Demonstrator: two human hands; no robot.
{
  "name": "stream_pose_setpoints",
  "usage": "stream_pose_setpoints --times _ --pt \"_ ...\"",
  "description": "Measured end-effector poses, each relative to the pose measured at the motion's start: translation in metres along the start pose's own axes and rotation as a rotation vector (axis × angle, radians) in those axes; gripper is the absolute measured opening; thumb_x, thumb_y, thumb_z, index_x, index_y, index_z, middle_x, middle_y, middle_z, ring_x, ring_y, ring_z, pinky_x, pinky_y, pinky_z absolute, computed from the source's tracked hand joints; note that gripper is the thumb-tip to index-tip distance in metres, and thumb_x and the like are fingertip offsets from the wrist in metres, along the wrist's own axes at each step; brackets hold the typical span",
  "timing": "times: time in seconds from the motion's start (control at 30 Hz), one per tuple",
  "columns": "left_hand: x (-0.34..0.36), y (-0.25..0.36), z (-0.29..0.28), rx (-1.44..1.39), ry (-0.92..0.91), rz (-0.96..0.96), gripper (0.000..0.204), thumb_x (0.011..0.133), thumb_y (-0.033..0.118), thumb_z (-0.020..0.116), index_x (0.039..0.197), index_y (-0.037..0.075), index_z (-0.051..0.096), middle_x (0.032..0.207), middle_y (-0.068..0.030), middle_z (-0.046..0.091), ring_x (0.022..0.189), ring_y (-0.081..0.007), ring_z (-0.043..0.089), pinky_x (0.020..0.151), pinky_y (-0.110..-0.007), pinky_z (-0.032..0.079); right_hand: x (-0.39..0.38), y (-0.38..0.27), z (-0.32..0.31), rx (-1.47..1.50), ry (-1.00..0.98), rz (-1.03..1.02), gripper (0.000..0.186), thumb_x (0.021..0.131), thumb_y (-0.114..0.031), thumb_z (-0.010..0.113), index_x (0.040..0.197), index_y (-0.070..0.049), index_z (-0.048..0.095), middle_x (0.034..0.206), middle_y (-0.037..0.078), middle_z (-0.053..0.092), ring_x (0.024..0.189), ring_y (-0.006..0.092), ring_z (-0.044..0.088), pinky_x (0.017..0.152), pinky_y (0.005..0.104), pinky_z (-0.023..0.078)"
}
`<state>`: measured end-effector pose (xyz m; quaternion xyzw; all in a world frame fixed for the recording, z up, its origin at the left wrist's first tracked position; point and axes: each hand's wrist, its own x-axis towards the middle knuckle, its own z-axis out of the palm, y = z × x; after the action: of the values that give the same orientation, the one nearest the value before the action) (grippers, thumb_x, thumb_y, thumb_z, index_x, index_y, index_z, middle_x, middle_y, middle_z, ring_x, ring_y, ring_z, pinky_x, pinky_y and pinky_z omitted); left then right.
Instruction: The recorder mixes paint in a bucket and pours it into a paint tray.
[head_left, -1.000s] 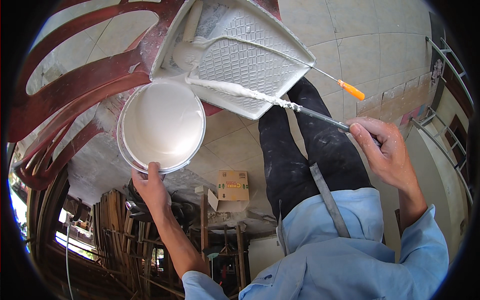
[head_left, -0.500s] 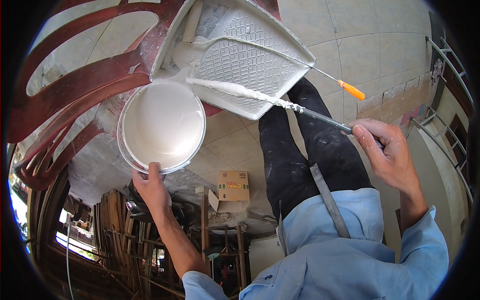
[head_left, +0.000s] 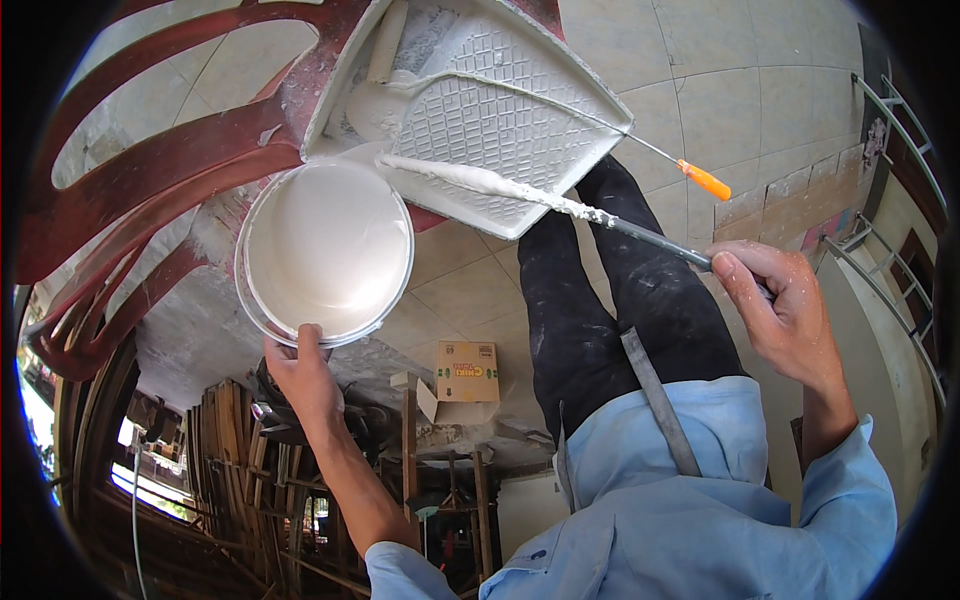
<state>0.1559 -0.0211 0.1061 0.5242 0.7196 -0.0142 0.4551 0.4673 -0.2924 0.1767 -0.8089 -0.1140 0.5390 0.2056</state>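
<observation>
My left hand [head_left: 306, 380] is closed on the lower rim of a round white bucket [head_left: 262, 265]. The bucket is tipped toward the tray, with white paint [head_left: 345, 275] inside and at its lip. In my right hand [head_left: 775, 295] is the end of a grey stick [head_left: 655, 238], its far part thickly coated in white paint and its tip close to the bucket's lip. Beneath the stick lies a paint-smeared roller tray [head_left: 500, 125] with a ribbed slope. A paint roller [head_left: 387, 45] rests in it, its orange handle [head_left: 704, 180] sticking out past the tray's edge.
The tray sits on a dark red plastic chair [head_left: 150, 150] spattered with white. My legs [head_left: 640, 290] stand beside it on pale floor tiles [head_left: 720, 110]. Below are a cardboard box [head_left: 467, 372] and stacked wood strips [head_left: 225, 440]. A metal ladder [head_left: 905, 290] is at the right.
The stick's tip and the white blob by the bucket's lip have shifted slightly. My right hand has moved a little to the right. The bucket stays almost in place.
</observation>
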Motion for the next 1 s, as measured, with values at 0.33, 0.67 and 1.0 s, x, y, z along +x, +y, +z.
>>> stream_pose_setpoints --times 0.33,0.67,1.0 --pt "-0.001 0.003 0.001 -0.005 -0.014 -0.005 0.044 0.083 0.003 0.055 0.125 -0.008 0.045 0.115 -0.015 0.055 0.1 -0.0199 0.057 0.087 -0.033 0.051 0.005 0.005 0.003 -0.025 0.026 -0.015 0.026 0.096 -0.019 0.055 0.091 0.005 0.066 0.059 0.002 0.041 0.054 0.0082 0.035 0.049 0.0275 0.026" --pt "-0.001 0.002 0.004 -0.006 0.0 -0.007 0.044 0.083 0.003 0.055 0.124 -0.009 0.045 0.115 -0.0157 0.055 0.099 -0.0202 0.057 0.088 -0.034 0.049 0.055 0.039 0.052 -0.146 0.054 -0.267 0.022 0.092 -0.017 0.057 0.1 0.001 0.068 0.081 0.019 0.067 0.065 0.0315 0.063 0.061 0.0379 0.048" --pt "0.0 -0.001 -0.001 0.021 0.03 -0.008 0.042 0.084 0.003 0.056 0.123 -0.009 0.046 0.112 -0.0147 0.056 0.096 -0.0183 0.057 0.085 -0.032 0.049 0.041 0.035 0.04 -0.127 0.049 -0.169 0.021 0.092 -0.016 0.06 0.102 0.001 0.068 0.071 0.014 0.064 0.055 0.0202 0.056 0.053 0.0317 0.043"
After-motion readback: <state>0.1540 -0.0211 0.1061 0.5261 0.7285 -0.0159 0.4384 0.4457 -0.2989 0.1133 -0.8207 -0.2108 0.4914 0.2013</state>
